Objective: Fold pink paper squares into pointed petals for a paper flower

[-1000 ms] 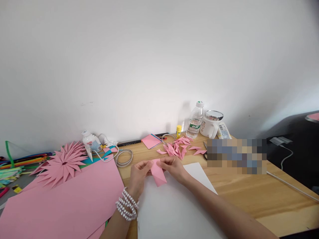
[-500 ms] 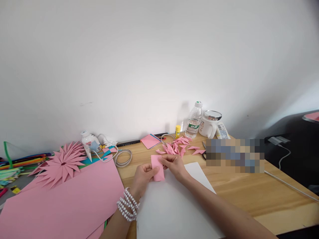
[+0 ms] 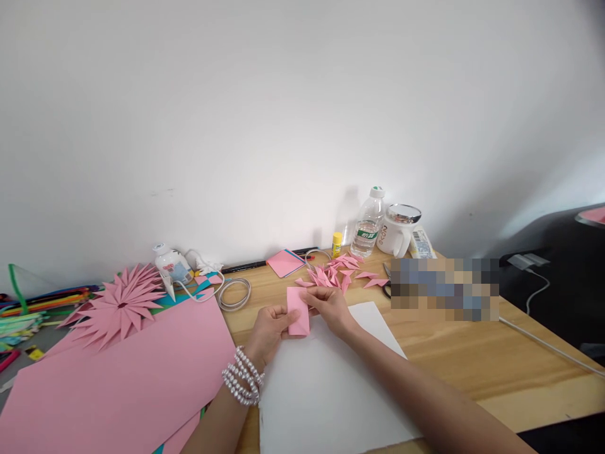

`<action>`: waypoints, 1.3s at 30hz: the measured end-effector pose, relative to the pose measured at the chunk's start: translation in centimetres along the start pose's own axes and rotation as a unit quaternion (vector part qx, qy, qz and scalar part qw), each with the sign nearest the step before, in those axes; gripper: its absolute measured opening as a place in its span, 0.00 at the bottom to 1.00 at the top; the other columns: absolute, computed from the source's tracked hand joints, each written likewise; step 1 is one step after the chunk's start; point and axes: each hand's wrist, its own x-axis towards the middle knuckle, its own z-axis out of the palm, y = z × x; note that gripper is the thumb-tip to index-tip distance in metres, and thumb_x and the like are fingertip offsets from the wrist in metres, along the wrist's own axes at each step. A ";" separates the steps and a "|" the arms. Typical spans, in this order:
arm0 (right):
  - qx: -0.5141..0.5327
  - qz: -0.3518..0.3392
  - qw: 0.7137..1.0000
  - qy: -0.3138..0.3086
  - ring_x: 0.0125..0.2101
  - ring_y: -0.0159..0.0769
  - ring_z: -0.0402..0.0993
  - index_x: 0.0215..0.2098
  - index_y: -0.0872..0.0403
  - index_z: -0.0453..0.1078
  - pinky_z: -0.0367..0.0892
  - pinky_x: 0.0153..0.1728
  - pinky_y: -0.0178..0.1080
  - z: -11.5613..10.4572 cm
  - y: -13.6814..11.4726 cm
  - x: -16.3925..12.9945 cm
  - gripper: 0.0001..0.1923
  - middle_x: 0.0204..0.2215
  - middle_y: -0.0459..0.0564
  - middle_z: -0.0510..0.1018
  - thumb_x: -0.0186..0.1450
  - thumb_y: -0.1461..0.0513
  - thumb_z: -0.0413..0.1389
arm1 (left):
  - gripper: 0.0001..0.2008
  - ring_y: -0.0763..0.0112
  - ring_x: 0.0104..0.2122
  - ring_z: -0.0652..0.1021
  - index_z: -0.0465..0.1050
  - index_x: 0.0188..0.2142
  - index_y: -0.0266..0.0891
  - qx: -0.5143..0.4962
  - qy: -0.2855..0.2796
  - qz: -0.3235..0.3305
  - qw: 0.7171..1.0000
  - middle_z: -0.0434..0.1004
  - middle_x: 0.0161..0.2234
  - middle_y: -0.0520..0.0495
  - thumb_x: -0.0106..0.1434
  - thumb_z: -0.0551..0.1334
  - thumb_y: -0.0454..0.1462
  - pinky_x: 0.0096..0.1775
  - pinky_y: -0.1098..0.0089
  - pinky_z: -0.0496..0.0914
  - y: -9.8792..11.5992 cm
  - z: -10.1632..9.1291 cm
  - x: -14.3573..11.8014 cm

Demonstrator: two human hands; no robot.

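Between my two hands is a small folded piece of pink paper (image 3: 297,310), a narrow upright rectangle with crease lines near its lower end. My left hand (image 3: 273,329) pinches its left edge, thumb on the front. On its upper right side, the thumb and fingers of my right hand (image 3: 329,308) grip it too. Under both hands lies a white sheet or board (image 3: 331,391). Just beyond them is a heap of folded pink paper pieces (image 3: 328,272). A stack of pink paper squares (image 3: 285,263) lies behind, close to the wall.
At left, a pink pointed paper ring (image 3: 120,306) rests by large pink sheets (image 3: 127,384). A white bottle (image 3: 172,263) and coiled cable (image 3: 235,295) stand near. Behind are a glue stick (image 3: 336,244), water bottle (image 3: 367,227) and mug (image 3: 399,232). Scissors (image 3: 387,289) lie right.
The view has shifted slightly. Both hands still hold the pink paper, which stands a little straighter, with crease lines now showing at its lower end.
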 end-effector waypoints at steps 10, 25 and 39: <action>0.015 -0.010 1.000 -0.004 0.25 0.34 0.69 0.20 0.59 0.71 0.69 0.23 0.37 -0.2 0.5 0.2 0.17 0.19 0.47 0.71 0.45 0.51 0.60 | 0.16 0.71 0.20 0.74 0.72 0.24 0.29 -0.003 -0.010 0.006 1.000 0.76 0.21 0.44 0.37 0.70 0.38 0.25 0.71 0.70 -0.3 -0.1 0.2; 0.016 -0.005 1.000 -0.015 0.21 0.29 0.66 0.21 0.59 0.71 0.69 0.23 0.36 -0.3 0.4 0.2 0.18 0.18 0.45 0.70 0.45 0.51 0.60 | 0.15 0.71 0.20 0.74 0.72 0.23 0.30 0.021 0.020 0.006 1.000 0.76 0.20 0.45 0.36 0.71 0.37 0.25 0.71 0.69 -0.5 -0.2 0.4; -0.003 -0.039 0.999 -0.011 0.29 0.38 0.70 0.17 0.57 0.67 0.67 0.26 0.37 -0.2 0.1 0.1 0.19 0.17 0.46 0.69 0.46 0.48 0.58 | 0.13 0.70 0.22 0.75 0.68 0.24 0.33 0.001 0.022 0.069 0.997 0.76 0.22 0.46 0.43 0.67 0.39 0.26 0.71 0.68 -0.8 0.8 0.1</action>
